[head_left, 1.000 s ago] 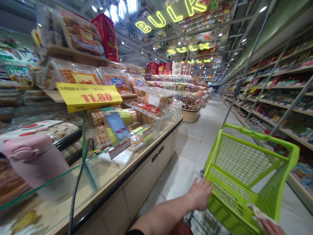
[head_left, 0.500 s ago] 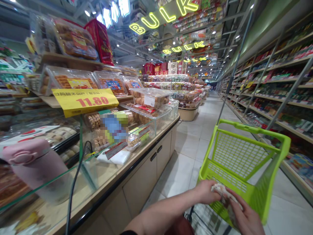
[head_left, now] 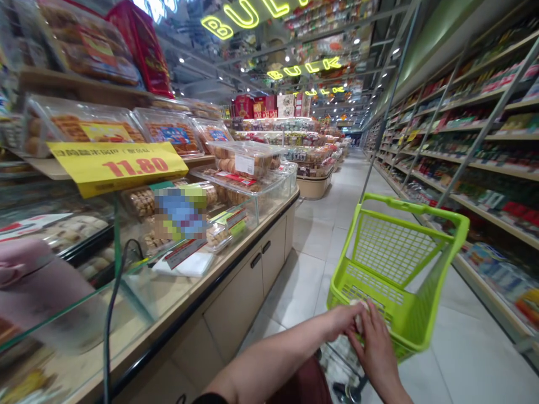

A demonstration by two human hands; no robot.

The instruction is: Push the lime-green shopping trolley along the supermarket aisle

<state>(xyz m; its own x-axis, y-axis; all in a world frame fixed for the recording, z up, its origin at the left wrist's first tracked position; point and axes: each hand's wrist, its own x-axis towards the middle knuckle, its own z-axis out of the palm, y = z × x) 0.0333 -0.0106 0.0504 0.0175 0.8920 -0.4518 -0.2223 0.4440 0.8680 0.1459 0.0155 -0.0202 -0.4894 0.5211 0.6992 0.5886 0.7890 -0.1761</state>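
Both my hands meet at the lower centre right, around a small crumpled whitish tissue (head_left: 359, 320). My left hand (head_left: 346, 322) reaches in from the left with its fingers closed on the tissue. Against it from the right presses my right hand (head_left: 376, 336), its fingers bent over the same wad. Most of the tissue is hidden between the fingers. Just beyond the hands stands a lime-green shopping cart (head_left: 452, 269), whose basket floor shows bare slats.
A glass-edged counter (head_left: 236, 264) with packaged biscuits (head_left: 244, 160) runs along the left, below a yellow price sign (head_left: 126, 165). A pink bottle (head_left: 37, 286) stands at its near end. Stocked shelves (head_left: 471, 163) line the right side, with a tiled aisle (head_left: 311, 247) between.
My right hand has moved left and closed in over the tissue, which shows less now. The view has shifted, so the counter and cart sit further left.
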